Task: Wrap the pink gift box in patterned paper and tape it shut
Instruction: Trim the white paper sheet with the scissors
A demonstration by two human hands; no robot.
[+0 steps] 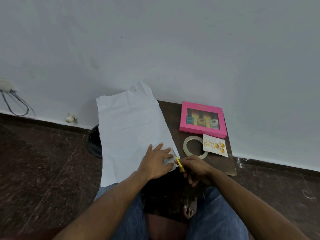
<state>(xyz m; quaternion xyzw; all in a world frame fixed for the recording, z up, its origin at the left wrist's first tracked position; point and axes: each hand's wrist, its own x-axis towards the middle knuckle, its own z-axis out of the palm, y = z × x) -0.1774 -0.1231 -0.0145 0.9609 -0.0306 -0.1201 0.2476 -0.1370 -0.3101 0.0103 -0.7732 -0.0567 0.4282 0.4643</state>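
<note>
Dark speckled floor (43, 170) met a pale wall (155, 40); a brown board (223, 163) lay against the wall's foot. Left hand (155, 162) lay palm down, fingers (166, 151) straight and spread, pressing the near right corner of the paper sheet (129, 129), which showed only its plain white side. Right hand (195, 168) sat just beside those fingertips, its fingers curled around the yellow handle of a pair of scissors (180, 165); the blades met the paper's edge between the two hands, though whether they stood parted could not be told. Beyond the left fingers the sheet ran away toward the wall, its far end propped up against it, its left part hanging past the board over the floor. Just past the right knuckles lay a clear tape roll (195, 147), flat on the board, touching a Happy Birthday card (214, 144) with gold balloons. Farther out again, beyond tape and card and well apart from both hands, lay the pink gift box (202, 118), flat, three small bottles showing through its window. Far off to the left of the hands, a cable (15, 104) hung from a wall fitting. Nearest the camera were blue jeans (213, 213) and a bare foot (187, 212).
</note>
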